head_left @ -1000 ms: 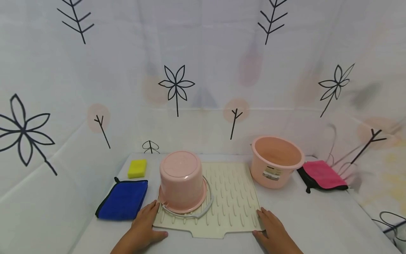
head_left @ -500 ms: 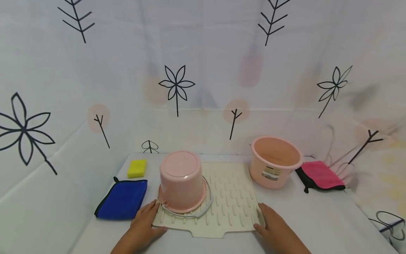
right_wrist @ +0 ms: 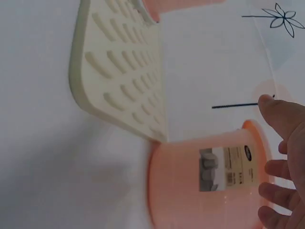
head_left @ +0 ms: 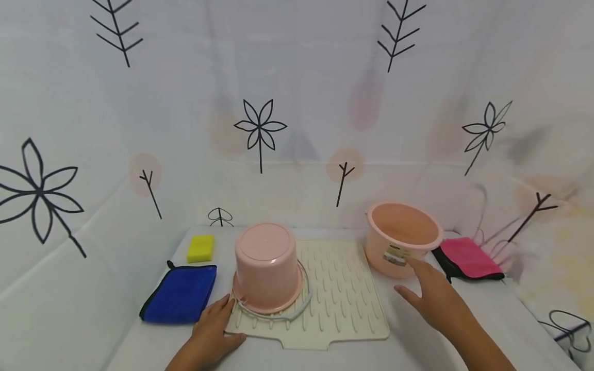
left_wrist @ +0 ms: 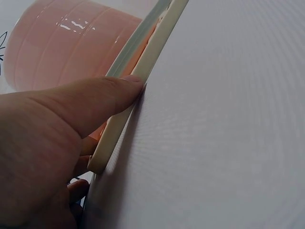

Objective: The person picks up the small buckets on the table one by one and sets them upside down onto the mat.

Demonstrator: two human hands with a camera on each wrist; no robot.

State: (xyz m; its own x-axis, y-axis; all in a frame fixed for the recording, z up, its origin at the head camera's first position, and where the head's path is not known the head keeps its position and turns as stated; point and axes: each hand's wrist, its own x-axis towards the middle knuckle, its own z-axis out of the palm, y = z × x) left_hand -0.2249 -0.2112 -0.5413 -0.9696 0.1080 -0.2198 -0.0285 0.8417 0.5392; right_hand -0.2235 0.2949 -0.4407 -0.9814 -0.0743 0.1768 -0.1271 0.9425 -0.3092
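My left hand [head_left: 211,327] is at the near left corner of a cream ridged drying mat [head_left: 339,288]. Its thumb [left_wrist: 107,95] lies straight against the mat's front edge in the left wrist view, and the fingers, partly hidden, touch the left side. Upside down on the mat stands a pink bucket [head_left: 266,263], its grey handle [head_left: 301,308] lying around the rim. A second, peach-pink bucket [head_left: 390,252] stands upright just right of the mat, with a label on its side. My right hand [head_left: 436,299] hovers in front of it, fingers extended, apparently not touching it.
A blue zip pouch [head_left: 181,293] lies left of the mat, with a yellow sponge [head_left: 200,248] behind it. Right of the upright bucket lies a pink-and-black pouch [head_left: 471,257]. A patterned white cloth [head_left: 297,196] hangs behind the white table [head_left: 408,345].
My right hand has let go of the mat's near right corner and moved up and right toward the upright bucket. The left hand stays at its corner.
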